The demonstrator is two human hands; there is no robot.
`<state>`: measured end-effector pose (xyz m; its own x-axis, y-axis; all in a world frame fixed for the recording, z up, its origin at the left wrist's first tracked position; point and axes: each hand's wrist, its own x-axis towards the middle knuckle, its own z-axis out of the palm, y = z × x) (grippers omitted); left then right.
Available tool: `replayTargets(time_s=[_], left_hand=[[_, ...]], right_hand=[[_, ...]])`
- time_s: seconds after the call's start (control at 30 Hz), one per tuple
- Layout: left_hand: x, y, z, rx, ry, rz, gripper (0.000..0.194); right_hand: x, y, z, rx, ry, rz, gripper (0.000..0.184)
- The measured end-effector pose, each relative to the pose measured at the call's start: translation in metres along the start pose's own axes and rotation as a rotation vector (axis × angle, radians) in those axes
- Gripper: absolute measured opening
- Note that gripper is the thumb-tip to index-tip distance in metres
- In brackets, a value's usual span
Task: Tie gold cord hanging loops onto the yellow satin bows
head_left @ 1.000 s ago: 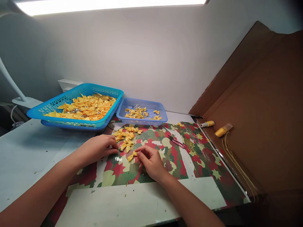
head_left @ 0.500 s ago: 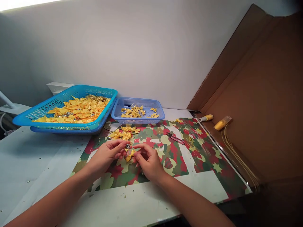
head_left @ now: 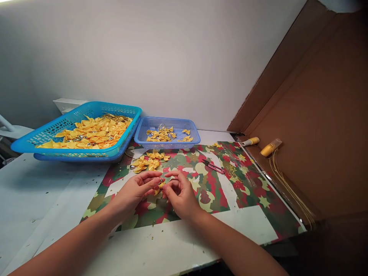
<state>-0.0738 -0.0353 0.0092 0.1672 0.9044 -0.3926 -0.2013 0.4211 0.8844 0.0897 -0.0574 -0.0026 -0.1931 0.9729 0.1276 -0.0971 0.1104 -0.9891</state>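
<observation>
Stretching across the view is a white desk [head_left: 161, 249], partly covered by a patterned sheet [head_left: 215, 195]. A large turquoise basket [head_left: 71, 152], heaped with yellow bows, stands at the far left; a smaller blue basket [head_left: 163, 146] with fewer bows is beside it. Near the middle, the left hand [head_left: 135, 189] and right hand [head_left: 182, 195] face each other, fingertips close. The right hand's grip is closed on a small yellow bow [head_left: 161, 185], which lies between the hands, just left of the right fingertips. The left hand's grip is pinched on a tiny silvery piece [head_left: 161, 180], just above and touching or almost touching the bow. The right hand is nearer the bow; fingers partly hide it, so its long axis cannot be told.
</observation>
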Motion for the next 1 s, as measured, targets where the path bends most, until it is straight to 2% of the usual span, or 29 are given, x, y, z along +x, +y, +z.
replayTargets(time_s=[0.3,0.63,0.77,0.9,1.0], left_hand=[[0.0,0.001,-0.002,0.023,-0.041,-0.001,0.05],[0.0,0.002,-0.001,0.031,-0.084,0.001,0.052],[-0.003,0.004,0.002,0.096,-0.137,0.006,0.052],[-0.005,0.005,0.001,0.152,-0.161,0.007,0.043],[-0.006,0.006,0.002,0.18,-0.204,0.07,0.037]], right_hand=[[-0.001,-0.003,-0.001,0.032,-0.019,0.04,0.025],[0.0,-0.011,-0.006,0.138,-0.121,0.122,0.033],[0.001,-0.01,-0.008,0.164,-0.146,0.139,0.038],[-0.001,-0.006,-0.007,0.153,-0.127,0.121,0.034],[-0.002,-0.003,-0.006,0.134,-0.119,0.089,0.029]])
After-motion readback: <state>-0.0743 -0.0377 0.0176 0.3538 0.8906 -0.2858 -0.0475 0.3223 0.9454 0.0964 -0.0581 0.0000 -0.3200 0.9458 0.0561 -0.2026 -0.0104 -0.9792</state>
